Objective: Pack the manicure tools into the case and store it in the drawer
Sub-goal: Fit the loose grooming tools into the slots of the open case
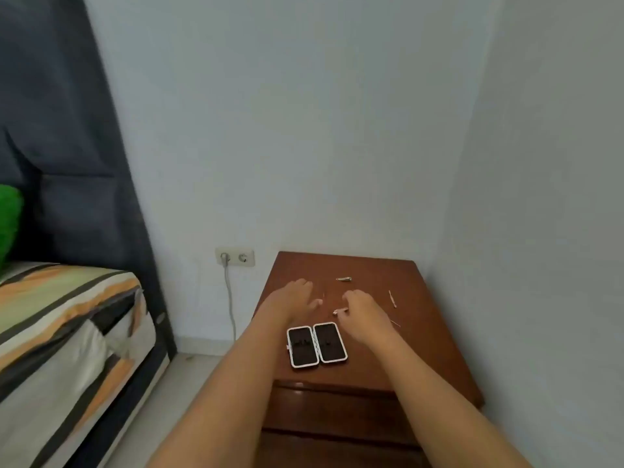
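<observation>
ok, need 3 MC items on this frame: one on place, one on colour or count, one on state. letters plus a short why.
1. Where does the case lie?
A. on the bed
B. on the nightstand top, near its front edge
C. inside a drawer

2. What colour is the lining of the case?
A. black
B. red
C. green

3. What state is the case in?
A. zipped shut
B. standing upright on its edge
C. open flat, both halves facing up

Key:
1 B: it rests on the brown nightstand, nearer the person than the left hand and right hand.
2 A: both halves show dark black inside a white rim.
3 C: two halves lie side by side; loose tools such as the nail clipper lie on the wood.
</observation>
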Available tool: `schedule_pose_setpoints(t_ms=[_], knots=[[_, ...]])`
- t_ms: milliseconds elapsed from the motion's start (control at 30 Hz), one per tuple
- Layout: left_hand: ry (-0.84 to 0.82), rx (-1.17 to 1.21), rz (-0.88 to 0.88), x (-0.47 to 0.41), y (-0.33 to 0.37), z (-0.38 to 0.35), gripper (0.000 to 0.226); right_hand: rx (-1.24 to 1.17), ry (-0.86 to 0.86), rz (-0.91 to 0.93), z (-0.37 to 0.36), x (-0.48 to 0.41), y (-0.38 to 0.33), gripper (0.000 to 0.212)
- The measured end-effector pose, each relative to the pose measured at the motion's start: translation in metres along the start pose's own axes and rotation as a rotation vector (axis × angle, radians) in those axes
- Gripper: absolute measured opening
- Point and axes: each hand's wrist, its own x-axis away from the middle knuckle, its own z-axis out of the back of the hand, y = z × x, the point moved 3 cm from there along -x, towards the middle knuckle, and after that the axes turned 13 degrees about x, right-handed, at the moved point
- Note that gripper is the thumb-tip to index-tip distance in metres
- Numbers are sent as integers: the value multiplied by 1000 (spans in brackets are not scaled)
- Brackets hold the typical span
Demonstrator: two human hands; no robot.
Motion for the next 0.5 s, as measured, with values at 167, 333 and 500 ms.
schedule_pose_setpoints(t_ms=[167, 333, 500], knots=[[-6, -34, 3, 36, 15, 5, 48, -5, 15, -10, 18, 39, -3, 30], [9, -48, -8, 65, 25, 7, 49, 15, 32, -10, 33, 64, -4, 32], [14, -38, -14, 81, 29, 6, 50, 5, 33, -13, 38, 80, -3, 34]])
